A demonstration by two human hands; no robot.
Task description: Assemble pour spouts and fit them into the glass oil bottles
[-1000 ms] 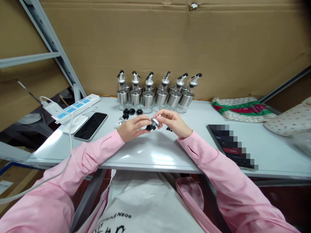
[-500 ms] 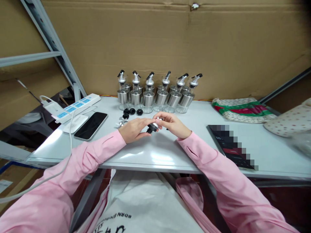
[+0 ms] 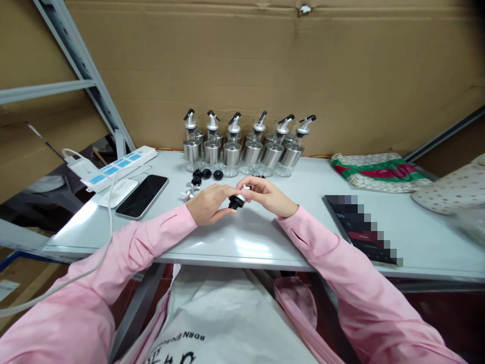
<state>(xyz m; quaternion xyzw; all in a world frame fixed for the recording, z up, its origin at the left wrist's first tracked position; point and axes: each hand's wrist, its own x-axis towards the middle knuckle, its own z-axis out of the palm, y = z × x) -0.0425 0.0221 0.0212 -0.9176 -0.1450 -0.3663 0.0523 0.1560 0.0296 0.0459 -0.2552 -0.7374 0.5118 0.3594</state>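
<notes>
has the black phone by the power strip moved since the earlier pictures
No. The black phone shows no visible shift either way against the white power strip, which lies just beyond it.

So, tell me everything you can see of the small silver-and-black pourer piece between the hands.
The small silver-and-black pourer piece has a black, ribbed, rubber-looking plug and a shiny silver collar. It is tilted over the greyish-white table, plug pointing down and to the person's left. The right hand grips its collar end, while the left hand's fingers and thumb hold it around the plug side. Fingers partly hide its upper end.
</notes>
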